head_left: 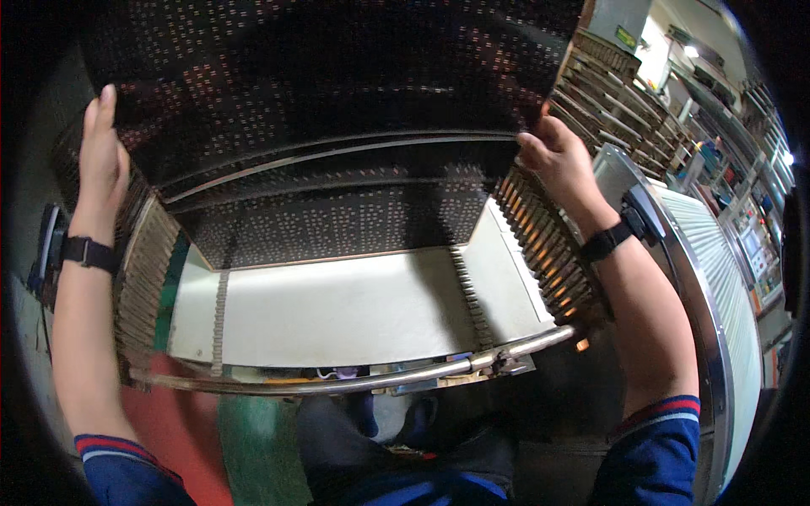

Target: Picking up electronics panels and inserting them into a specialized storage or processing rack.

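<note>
A large black circuit board panel (pixel 337 76), dotted with rows of small coppery marks, spans the space between my hands. My left hand (pixel 103 160) lies along its left edge with straight fingers pointing up. At the right edge my right hand (pixel 561 160) is closed, thumb and fingers around the border. Below and behind it, a second dotted panel (pixel 337 219) stands in a metal rack. Comb-like slotted sides (pixel 544 240) flank the rack, and a steel bar (pixel 405 377) crosses its front. The top of the held panel runs out of view.
A white board (pixel 337 312) forms the rack's base, crossed by two toothed strips. To the right stands a metal-framed cart (pixel 717 278) with pale ribs. Stacked slotted racks (pixel 624 101) and machinery are farther right. Red and green flooring (pixel 253 447) shows below.
</note>
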### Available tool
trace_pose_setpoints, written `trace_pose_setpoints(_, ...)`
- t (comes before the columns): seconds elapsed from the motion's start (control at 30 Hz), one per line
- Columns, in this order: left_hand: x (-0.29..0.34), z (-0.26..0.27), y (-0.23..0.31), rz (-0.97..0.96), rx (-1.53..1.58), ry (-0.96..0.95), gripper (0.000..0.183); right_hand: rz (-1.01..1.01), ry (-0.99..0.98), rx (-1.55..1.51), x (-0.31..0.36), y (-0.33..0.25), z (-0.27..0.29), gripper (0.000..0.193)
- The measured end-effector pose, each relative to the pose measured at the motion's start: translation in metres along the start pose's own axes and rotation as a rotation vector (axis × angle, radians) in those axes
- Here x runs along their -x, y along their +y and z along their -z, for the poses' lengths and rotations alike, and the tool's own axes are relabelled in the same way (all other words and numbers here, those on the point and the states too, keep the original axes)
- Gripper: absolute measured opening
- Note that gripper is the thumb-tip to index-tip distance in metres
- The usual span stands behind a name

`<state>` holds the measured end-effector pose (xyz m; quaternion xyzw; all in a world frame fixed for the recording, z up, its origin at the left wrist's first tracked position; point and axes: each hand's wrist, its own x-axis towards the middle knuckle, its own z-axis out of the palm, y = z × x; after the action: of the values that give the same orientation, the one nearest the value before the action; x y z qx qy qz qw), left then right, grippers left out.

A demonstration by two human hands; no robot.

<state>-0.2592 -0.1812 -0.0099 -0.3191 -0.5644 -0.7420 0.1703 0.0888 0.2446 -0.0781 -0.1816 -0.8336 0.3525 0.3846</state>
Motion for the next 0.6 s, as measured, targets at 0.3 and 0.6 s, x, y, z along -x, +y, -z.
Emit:
trace_pose_setpoints(0.3,0.006,-0.001,-0.014,-0.042,0.02,-0.01,0.043,0.021,0.113,0.075,0.008,0.009,0.034,0.033)
trace_pose_setpoints(0.6,0.015,0.001,-0.007,0.002,-0.115,0.015,0.076,0.099,0.002,0.377,0.012,-0.006,0.012,0.027)
